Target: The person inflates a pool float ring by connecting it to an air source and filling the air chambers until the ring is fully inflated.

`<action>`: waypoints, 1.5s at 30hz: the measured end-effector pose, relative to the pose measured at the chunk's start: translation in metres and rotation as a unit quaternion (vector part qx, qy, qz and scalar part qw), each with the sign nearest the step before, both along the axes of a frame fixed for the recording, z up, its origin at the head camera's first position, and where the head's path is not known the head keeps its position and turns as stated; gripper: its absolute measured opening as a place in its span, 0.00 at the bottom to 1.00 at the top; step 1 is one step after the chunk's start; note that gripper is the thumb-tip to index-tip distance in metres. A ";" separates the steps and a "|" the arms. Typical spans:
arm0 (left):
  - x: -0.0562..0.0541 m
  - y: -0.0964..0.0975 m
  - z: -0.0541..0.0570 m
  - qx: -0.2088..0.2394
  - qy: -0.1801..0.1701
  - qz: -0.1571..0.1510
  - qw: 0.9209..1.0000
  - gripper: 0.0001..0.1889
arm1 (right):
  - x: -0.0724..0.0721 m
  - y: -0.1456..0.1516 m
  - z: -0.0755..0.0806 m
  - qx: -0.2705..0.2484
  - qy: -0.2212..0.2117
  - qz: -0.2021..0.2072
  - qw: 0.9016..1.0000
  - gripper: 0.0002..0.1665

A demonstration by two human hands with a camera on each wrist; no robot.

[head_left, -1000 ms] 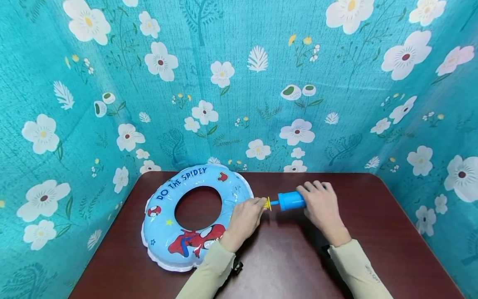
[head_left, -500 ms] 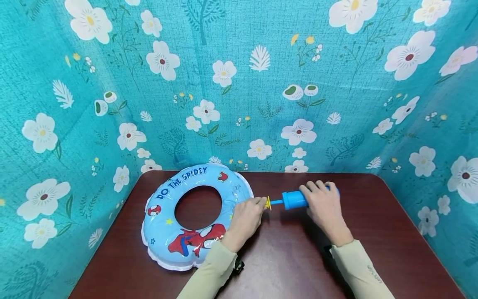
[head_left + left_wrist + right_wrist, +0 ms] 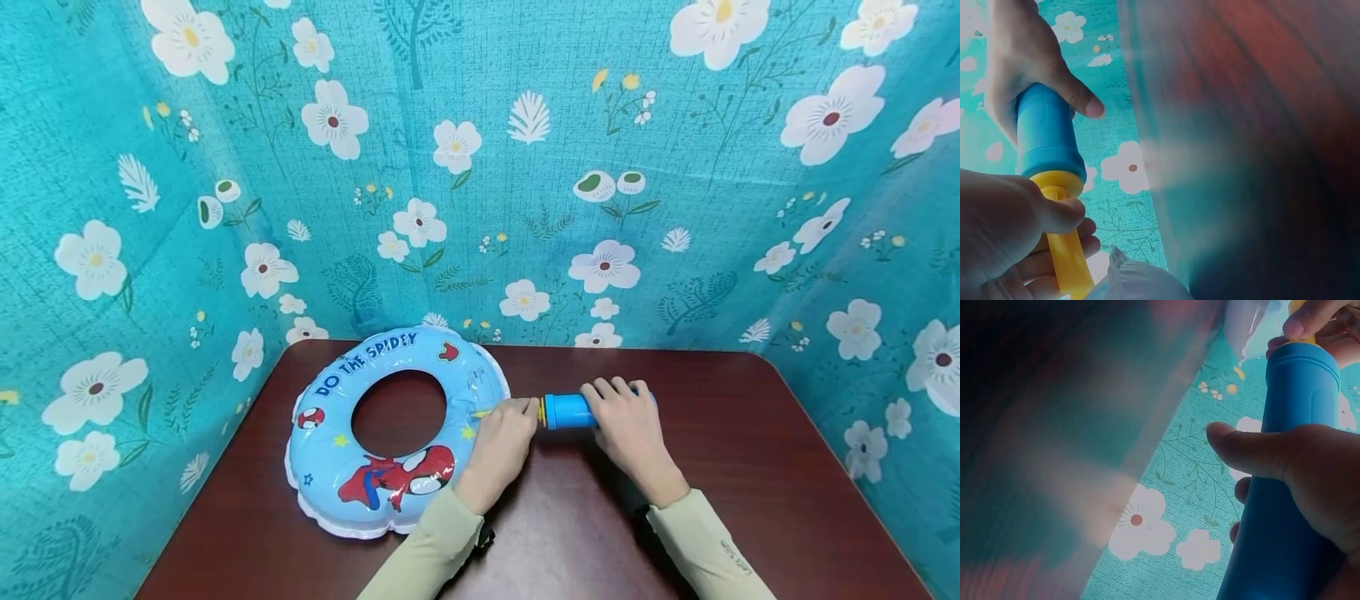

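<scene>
A blue hand pump (image 3: 567, 411) with a yellow nozzle end (image 3: 1067, 262) lies level between the two hands, just right of an inflated light-blue swim ring (image 3: 322, 450). My left hand (image 3: 504, 446) pinches the yellow end between thumb and fingers, beside the ring's right rim. Around the blue barrel (image 3: 1300, 394) my right hand (image 3: 628, 425) is wrapped, its thumb lying along the side. In the left wrist view the barrel sits against the yellow collar, with no blue rod showing between. The yellow tip reaches the ring's surface; its exact seat there is hidden by the left hand.
The ring rests on a dark red-brown table (image 3: 555, 542), printed with a cartoon figure and lettering. A teal flowered cloth (image 3: 480, 208) hangs behind the table and along both sides.
The right hand first drew the barrel rightward, lengthening the blue rod, then pushed it left against the yellow end. The left hand and the ring have stayed almost in place.
</scene>
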State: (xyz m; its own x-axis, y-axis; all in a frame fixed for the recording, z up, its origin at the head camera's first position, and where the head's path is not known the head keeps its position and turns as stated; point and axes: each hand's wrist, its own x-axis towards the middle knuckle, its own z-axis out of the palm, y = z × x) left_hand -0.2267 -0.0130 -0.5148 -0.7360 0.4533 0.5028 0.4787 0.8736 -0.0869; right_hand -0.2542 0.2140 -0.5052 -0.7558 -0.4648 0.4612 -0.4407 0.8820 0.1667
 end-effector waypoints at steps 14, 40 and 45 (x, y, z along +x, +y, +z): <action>-0.003 0.007 -0.004 0.020 0.011 0.004 1.000 0.09 | -0.012 0.068 0.020 -0.060 0.016 -0.045 0.997 0.34; -0.007 -0.002 -0.003 -0.007 0.020 -0.015 1.000 0.11 | -0.014 0.071 0.022 -0.083 0.007 -0.037 0.996 0.31; -0.008 -0.004 -0.005 -0.012 0.017 -0.009 1.000 0.12 | -0.014 0.072 0.019 -0.076 0.018 -0.035 0.996 0.32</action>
